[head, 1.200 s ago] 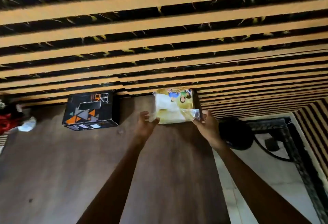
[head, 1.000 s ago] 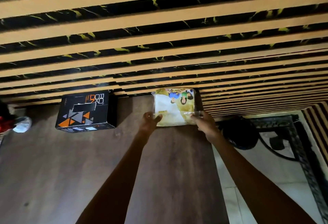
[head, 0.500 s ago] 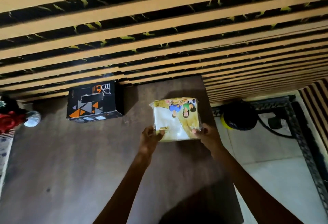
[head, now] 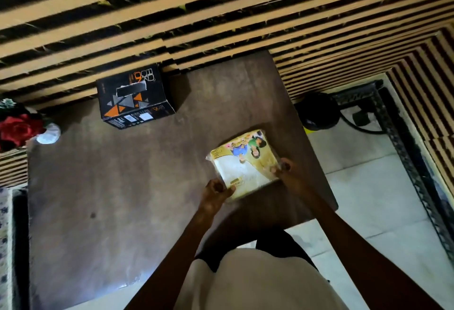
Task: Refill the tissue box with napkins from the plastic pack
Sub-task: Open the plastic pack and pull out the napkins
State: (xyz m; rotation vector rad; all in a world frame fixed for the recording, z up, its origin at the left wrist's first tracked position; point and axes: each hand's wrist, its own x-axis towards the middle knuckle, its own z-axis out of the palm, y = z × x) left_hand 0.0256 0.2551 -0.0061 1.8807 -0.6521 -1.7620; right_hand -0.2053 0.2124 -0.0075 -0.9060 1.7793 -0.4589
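Both hands grip the plastic pack [head: 244,164] over the worktop [head: 122,186] near its right edge: left hand [head: 215,193] pinches its near corner, right hand [head: 288,174] its right side. We see the tissue box [head: 135,95] well apart by the wall.

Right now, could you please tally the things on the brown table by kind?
Tissue box: 1
Plastic pack of napkins, held by both hands: 1
Total: 2

Dim brown wooden table [head: 122,186] against tan-and-black striped slatted wall [head: 221,14]; pale tiled floor [head: 368,199] right of table.
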